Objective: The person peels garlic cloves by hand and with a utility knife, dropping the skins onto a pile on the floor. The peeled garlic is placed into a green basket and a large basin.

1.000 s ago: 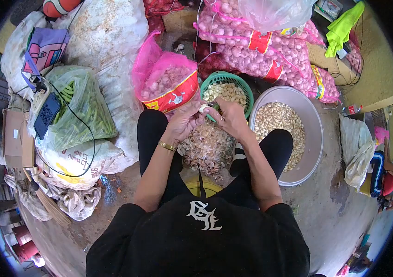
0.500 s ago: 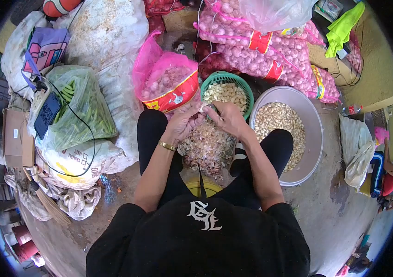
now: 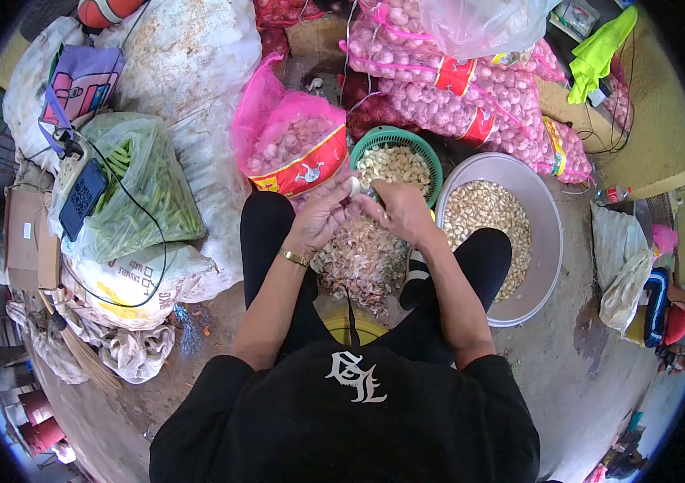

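Note:
A pale garlic clove [image 3: 354, 186] is pinched in the fingers of my left hand [image 3: 323, 217], which has a gold band at its wrist. Close beside it, my right hand [image 3: 402, 211] is closed around a small dark tool, perhaps a knife, mostly hidden by the fingers. Below both hands lies a heap of papery garlic skins [image 3: 361, 262]. A green basket [image 3: 436, 165] with pale cloves stands just beyond my hands. To the right, a wide whitish tub [image 3: 548, 241] holds many unpeeled-looking cloves. An open pink mesh bag [image 3: 258, 109] of garlic stands at the left.
Full pink net sacks [image 3: 503, 109] are stacked at the back right. White sacks [image 3: 189, 48] and a clear bag of green vegetables [image 3: 145, 189] fill the left. A yellow container [image 3: 366, 328] sits between my legs. A bottle [image 3: 614, 194] lies at the right.
The pale clove shows more clearly in my left fingers. My right hand has shifted slightly, and the tool in it is less visible.

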